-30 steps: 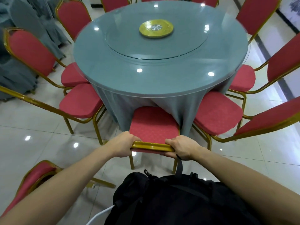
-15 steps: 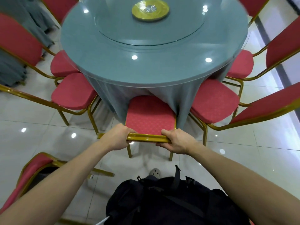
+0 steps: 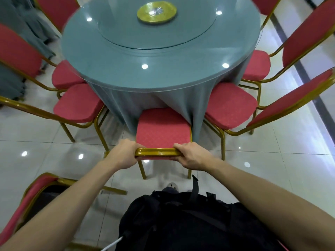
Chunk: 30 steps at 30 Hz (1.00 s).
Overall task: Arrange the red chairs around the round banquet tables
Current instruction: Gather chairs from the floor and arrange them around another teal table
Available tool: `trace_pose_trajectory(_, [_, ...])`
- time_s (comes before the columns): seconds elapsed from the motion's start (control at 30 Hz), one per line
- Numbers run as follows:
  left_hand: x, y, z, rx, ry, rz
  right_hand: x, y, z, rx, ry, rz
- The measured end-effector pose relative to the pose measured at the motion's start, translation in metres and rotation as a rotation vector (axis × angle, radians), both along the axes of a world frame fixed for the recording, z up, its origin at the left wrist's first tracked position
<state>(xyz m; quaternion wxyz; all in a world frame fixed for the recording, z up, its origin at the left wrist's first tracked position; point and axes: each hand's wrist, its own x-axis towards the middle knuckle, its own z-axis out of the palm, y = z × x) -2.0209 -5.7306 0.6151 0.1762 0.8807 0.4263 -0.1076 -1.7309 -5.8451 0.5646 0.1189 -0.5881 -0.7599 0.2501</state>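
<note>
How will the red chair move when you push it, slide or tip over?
Probably slides easily: the floor looks glossy. Likely stiff: the red chair has a gold metal-looking frame. Tipping seems unlikely with the left hand and right hand gripping its top rail.

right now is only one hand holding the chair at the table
No, the left hand and the right hand both grip the gold top rail of the red chair.

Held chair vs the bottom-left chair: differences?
The held chair meets the tablecloth; the bottom-left chair stands off from the table. The left hand and right hand grip the held chair's top rail; no hand is on the bottom-left chair. Both: red padding, gold frames.
</note>
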Motion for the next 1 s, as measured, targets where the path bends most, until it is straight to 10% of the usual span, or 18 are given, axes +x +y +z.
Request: trace_pose_trajectory(1.0, [0.03, 0.026, 0.003, -0.01, 0.018, 0.041, 0.005, 0.029, 0.029, -0.07, -0.08, -0.069])
